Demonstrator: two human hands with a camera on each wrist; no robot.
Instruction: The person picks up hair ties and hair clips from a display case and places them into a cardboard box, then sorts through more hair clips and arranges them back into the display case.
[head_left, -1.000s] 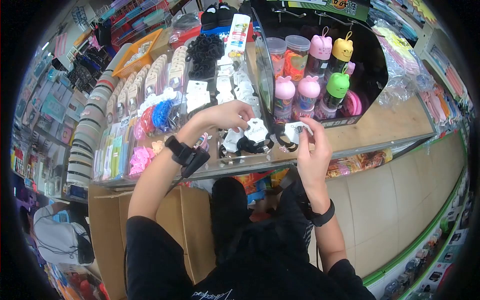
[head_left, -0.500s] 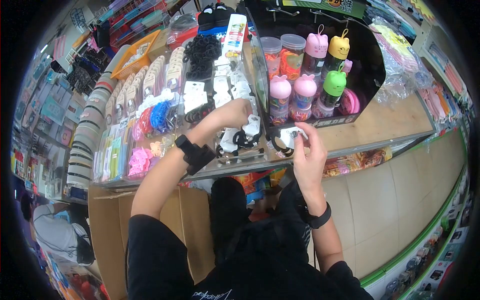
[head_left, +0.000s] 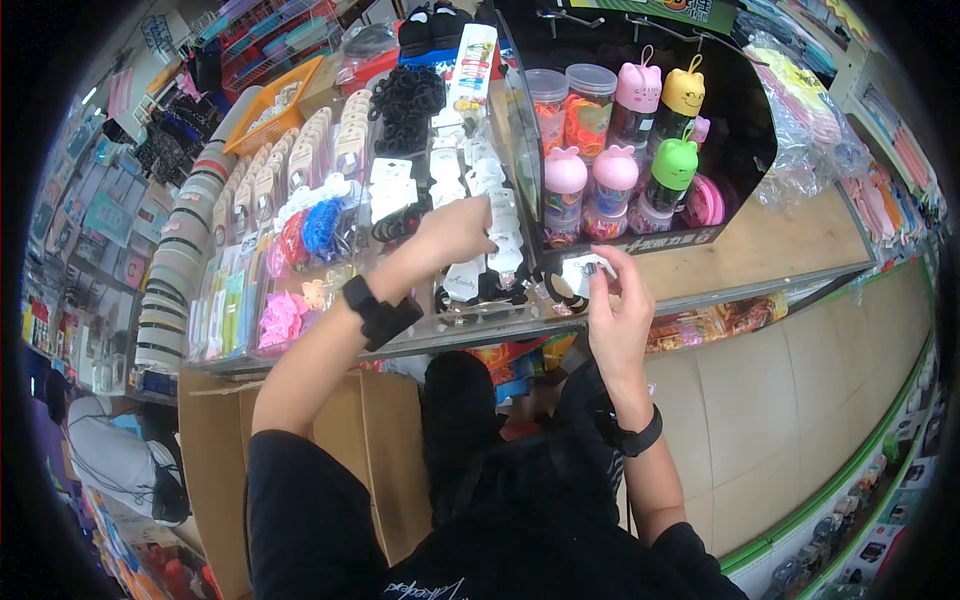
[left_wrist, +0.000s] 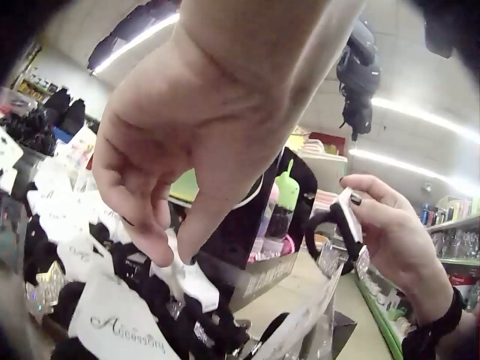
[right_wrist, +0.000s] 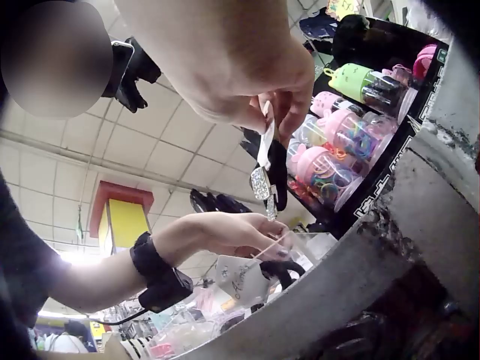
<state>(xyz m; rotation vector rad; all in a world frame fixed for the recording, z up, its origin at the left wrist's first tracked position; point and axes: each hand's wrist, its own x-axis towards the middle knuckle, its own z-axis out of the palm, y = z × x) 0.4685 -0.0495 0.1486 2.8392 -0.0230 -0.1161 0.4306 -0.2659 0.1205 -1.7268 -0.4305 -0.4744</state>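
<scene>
My right hand (head_left: 618, 310) pinches a white card (right_wrist: 266, 139) between thumb and fingers, out past the tray's right end. From that card hangs a black hair tie (left_wrist: 337, 225) with a glittery charm (right_wrist: 260, 184). Over the clear tray (head_left: 515, 318), my left hand (head_left: 455, 235) reaches down into a row of carded black hair ties. Its thumb and finger pinch a white card (left_wrist: 193, 283) there, with black elastic below. Beside it stands another white card (left_wrist: 120, 319) printed "Accessory". Several more white cards (head_left: 485, 175) line the tray behind.
A black display box (head_left: 735, 190) with pink, yellow and green-lidded jars stands right of the tray. Left are black hair ties (head_left: 410, 105), blue bands (head_left: 322, 230) and pink clips (head_left: 283, 318). An open cardboard box (head_left: 395, 460) sits below the counter edge.
My left hand has left the card it held beside the right hand and moved left, over the tray's row. The right hand dropped slightly, keeping its carded hair tie.
</scene>
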